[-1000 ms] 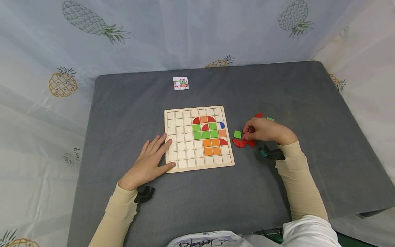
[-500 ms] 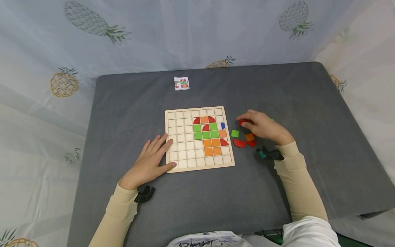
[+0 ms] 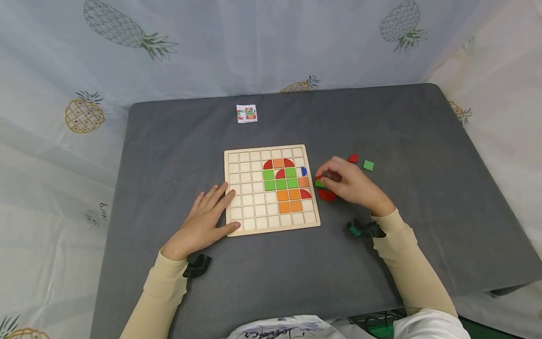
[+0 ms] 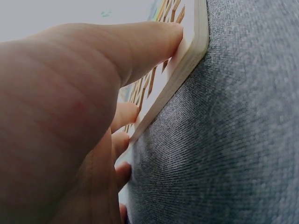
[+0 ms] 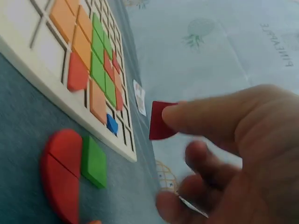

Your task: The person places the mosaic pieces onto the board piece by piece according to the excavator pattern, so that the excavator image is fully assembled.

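A wooden grid board [image 3: 273,230] lies on the table, with red, orange, green and blue tiles in its right half. My left hand [image 3: 196,226] rests on the board's left edge, fingers spread; in the left wrist view the thumb [image 4: 149,42] presses on the rim. Just right of the board, my right hand [image 3: 351,183] pinches a red quarter-circle tile [image 5: 161,120] between thumb and forefinger, raised off the table. Below it lie a green square tile [image 5: 94,162] and two red quarter-circles [image 5: 60,172] set together as a half circle.
Another red quarter-circle [image 3: 353,158] and a green square [image 3: 369,165] lie farther right on the grey table [image 3: 423,188]. A small printed pattern card [image 3: 247,114] sits behind the board. A patterned curtain [image 3: 211,42] hangs at the back.
My right hand has gone from among the loose tiles leftward to the board's right edge, now with a red quarter-circle pinched in it. The left hand stays in place.
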Demonstrator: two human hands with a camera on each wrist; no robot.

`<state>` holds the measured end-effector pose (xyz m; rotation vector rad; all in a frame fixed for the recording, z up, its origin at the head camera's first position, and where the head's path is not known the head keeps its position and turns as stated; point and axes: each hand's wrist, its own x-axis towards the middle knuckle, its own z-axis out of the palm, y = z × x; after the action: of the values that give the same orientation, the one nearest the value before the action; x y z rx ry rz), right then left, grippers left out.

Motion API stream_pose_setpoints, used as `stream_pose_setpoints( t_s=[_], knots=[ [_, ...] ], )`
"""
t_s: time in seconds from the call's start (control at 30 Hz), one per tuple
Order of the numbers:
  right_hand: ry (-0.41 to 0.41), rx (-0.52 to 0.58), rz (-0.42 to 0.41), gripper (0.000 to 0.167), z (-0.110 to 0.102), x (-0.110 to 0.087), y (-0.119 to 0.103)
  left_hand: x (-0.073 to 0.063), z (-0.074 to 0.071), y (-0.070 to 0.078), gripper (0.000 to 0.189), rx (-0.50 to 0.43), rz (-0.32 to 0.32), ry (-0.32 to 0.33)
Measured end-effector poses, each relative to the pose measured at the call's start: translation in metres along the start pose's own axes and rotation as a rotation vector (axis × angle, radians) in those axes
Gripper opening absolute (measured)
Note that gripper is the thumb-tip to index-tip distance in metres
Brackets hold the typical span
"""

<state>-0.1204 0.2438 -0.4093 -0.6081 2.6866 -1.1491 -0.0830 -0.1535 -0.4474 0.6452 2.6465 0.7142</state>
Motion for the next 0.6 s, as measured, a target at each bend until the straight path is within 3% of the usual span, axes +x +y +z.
stream_pose_setpoints(
  t_s=[0.27, 0.6],
  knots=[
    [-0.111, -0.008, 0.044, 0.014, 0.016, -0.009, -0.007, 0.000, 0.001, 0.000, 0.087, 0.000, 0.000, 0.008],
    [-0.089, -0.030, 0.043, 0.011, 0.029, -0.017, -0.009, 0.000, 0.001, -0.001, 0.086, 0.007, 0.012, 0.018]
  ],
)
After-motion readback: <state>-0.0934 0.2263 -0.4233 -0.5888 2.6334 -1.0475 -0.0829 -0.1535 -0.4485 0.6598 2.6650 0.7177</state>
